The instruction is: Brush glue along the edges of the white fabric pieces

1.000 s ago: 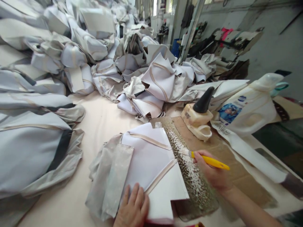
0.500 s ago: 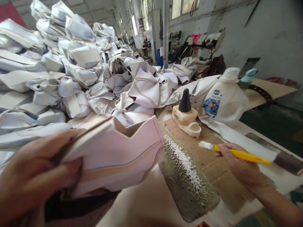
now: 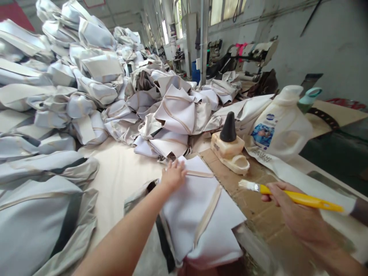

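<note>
The left hand (image 3: 172, 174) lies palm down with fingers spread on the far corner of the white fabric piece (image 3: 198, 218), gripping nothing; the right hand (image 3: 290, 209) is closed round the yellow handle of the brush (image 3: 299, 196), bristles pointing to 9 o'clock and held in the air.

The piece lies on the table (image 3: 120, 176) at 6 o'clock in the view, its right edge overlapping the cardboard sheet (image 3: 258, 207); a beige tape strip (image 3: 208, 209) runs diagonally across it. The squeeze bottle (image 3: 228, 143) with the black cone nozzle stands at 1 o'clock from the piece; the white jug (image 3: 280, 124) lies just beyond it at 2 o'clock; the heap of fabric pieces (image 3: 94, 76) fills 10 to 12 o'clock.

Procedure, as judged: press the piece flat from its far corner and smooth outward so no fold lifts; hold the work edge over the cardboard, not the bare table; hold the bristles clear of the white face until the piece is settled; brush with light, even strokes along the edge.
</note>
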`<state>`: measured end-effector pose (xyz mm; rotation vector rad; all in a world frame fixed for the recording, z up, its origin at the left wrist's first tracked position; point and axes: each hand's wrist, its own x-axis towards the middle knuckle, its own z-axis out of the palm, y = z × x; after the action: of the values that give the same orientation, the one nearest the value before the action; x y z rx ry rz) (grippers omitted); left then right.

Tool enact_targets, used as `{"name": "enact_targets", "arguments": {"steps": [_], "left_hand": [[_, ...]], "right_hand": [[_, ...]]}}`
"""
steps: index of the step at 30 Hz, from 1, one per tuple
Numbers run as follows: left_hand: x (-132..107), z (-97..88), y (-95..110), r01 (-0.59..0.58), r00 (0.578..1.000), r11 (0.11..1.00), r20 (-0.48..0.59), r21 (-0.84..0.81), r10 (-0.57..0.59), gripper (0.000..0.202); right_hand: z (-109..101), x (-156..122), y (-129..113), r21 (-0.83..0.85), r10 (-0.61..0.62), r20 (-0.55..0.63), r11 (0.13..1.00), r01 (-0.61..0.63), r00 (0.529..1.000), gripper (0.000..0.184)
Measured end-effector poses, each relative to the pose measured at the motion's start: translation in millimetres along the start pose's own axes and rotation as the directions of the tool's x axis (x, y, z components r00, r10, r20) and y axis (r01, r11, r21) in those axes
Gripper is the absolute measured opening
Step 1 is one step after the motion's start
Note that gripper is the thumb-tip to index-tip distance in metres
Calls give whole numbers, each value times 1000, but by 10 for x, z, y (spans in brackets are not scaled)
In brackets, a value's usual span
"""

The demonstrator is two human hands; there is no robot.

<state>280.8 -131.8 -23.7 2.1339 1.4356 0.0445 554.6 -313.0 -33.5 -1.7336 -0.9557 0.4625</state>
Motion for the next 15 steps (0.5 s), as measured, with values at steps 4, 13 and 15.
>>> {"name": "enact_targets", "arguments": {"steps": [4, 13, 15], "left_hand": [[-91, 447, 31, -203, 979, 941, 55, 272, 195, 51], [-48, 647, -144, -242, 965, 913, -20, 327, 263, 51], [-51, 647, -150, -249, 963, 918, -20, 307, 268, 50]], "right_hand": [[393, 193, -137, 69, 44, 153, 996, -55, 987, 28], [1628, 810, 117, -59, -56, 424, 994, 90, 904, 30], [1826, 953, 167, -68, -70, 412, 992, 107, 909, 27]]}}
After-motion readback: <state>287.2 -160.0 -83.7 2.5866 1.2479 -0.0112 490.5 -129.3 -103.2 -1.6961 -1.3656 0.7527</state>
